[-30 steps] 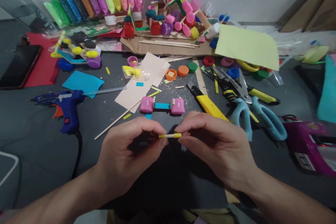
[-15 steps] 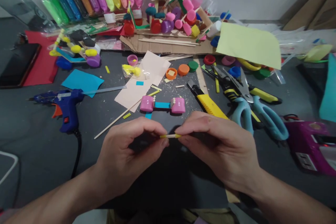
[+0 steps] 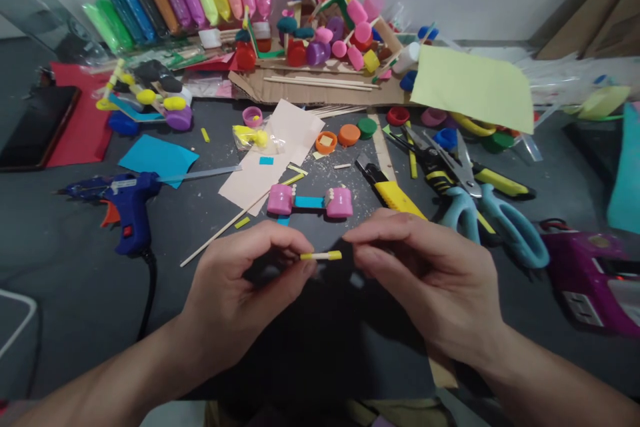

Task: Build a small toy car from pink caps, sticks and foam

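Observation:
A short wooden stick with yellow ends is pinched at its left end between the thumb and index finger of my left hand. Its right end sticks out free. Just to the right of that end, my right hand holds nothing, its thumb and index finger slightly apart. Beyond both hands, two pink bottle caps are joined by a blue strip, with small pale stick ends showing on them.
A blue glue gun lies left. At right are a yellow utility knife, scissors and a purple power box. A long thin stick and paper scraps lie between. Clay packets and small cap models line the back.
My right hand has let go of the stick's right end and drawn slightly back to the right, uncovering the yellow tip. My left hand still holds the stick.

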Tool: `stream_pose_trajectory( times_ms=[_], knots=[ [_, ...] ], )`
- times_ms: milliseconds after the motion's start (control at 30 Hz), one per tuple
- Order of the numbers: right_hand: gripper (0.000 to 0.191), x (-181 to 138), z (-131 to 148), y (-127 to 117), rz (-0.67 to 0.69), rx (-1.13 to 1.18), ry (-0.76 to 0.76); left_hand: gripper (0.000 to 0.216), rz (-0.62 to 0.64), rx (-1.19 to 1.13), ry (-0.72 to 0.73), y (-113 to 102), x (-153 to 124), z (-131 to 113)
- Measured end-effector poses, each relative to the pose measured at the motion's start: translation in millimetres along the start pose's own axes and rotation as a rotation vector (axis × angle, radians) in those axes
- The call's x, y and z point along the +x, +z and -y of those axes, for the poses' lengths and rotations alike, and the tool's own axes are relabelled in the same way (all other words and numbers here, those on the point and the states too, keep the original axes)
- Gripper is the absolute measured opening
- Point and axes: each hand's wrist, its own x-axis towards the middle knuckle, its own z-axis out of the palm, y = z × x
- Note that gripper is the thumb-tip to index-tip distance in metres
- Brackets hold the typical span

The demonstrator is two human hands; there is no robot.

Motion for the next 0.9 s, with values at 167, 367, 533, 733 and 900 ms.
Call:
stream_pose_trajectory(
  times_ms=[167,367,533,733,900],
  knots=[
    [0.020,1,-4,-6,-0.092,0.019,0.002,0.008,0.058,0.151,0.097,5,3,7],
    [0.014,5,-8,-11,-0.114,-0.050,-0.022,0.009,0.163,0.448,0.197,15,2,26],
    [0.011,6,-12,-14,-0.133,-0.044,-0.033,0.007,0.106,0.440,0.162,3,5,22],
    [0.011,8,-15,-18,-0.185,-0.054,-0.048,0.011,-0.145,0.364,0.201,-7,8,12],
    [0.010,11,-18,-19,-0.187,-0.055,-0.088,0.012,-0.016,0.476,0.298,-3,10,21]
  ],
)
